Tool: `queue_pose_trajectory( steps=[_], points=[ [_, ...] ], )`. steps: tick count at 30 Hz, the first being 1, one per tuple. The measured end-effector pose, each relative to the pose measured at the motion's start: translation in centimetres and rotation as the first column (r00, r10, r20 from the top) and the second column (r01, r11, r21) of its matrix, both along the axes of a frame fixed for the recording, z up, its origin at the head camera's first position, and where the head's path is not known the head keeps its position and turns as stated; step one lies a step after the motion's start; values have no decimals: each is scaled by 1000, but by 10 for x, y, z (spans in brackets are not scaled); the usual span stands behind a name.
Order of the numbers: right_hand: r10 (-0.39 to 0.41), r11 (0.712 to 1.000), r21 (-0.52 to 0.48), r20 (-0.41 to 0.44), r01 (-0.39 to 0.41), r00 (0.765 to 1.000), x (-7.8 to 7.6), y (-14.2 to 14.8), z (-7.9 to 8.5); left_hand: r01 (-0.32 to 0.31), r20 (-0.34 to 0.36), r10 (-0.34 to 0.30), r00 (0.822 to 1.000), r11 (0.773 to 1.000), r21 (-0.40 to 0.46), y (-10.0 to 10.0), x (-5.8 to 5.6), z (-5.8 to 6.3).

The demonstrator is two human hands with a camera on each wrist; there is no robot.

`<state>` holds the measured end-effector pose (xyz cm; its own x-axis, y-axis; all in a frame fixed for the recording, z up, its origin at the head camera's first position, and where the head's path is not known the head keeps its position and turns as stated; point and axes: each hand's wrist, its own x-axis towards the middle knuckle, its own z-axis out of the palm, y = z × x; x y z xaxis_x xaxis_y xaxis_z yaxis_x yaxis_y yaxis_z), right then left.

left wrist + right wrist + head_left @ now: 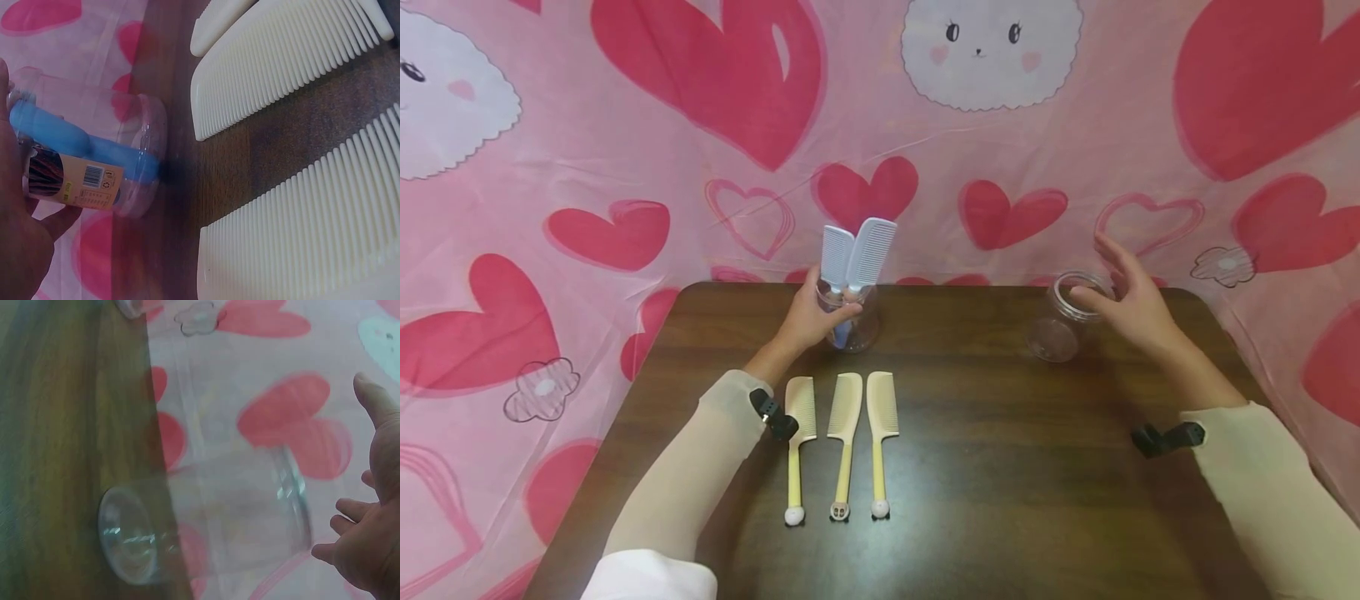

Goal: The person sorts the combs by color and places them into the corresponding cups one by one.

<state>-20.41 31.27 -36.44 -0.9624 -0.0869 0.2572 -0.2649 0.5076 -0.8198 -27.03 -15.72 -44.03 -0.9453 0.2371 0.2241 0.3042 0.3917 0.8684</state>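
My left hand (808, 317) grips a clear plastic jar (863, 332) near its mouth, the thumb lying across the front. Two pale blue combs (872, 254) stand in it, teeth upward. Their blue handles (56, 131) and a printed label (94, 181) show in the left wrist view. At the right, my right hand (1138, 312) is spread beside the rim of a second clear jar (1054, 337), which holds nothing. In the right wrist view its fingers are apart and not wrapped round that jar (219, 519); whether a fingertip touches the rim, I cannot tell.
Three cream combs with yellow handles lie side by side in front of the left jar: a left one (801, 408), a middle one (846, 408) and a right one (882, 408). A pink heart-print cloth (760, 108) hangs behind the dark wooden table (985, 467).
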Motion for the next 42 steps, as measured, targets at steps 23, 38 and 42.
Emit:
queue_pose_trajectory(
  steps=[23,38,42],
  points=[
    [-174,974,-132,68,182,982,-6,7,-70,-3,9,3,1000,1000,5,1,0,-1],
    [-237,962,-135,25,238,971,-9,0,-78,27,24,-27,999,1000,12,1,-3,5],
    [-242,960,-134,31,244,970,-8,0,-77,6,36,-2,999,993,-114,-7,2,6]
  ],
)
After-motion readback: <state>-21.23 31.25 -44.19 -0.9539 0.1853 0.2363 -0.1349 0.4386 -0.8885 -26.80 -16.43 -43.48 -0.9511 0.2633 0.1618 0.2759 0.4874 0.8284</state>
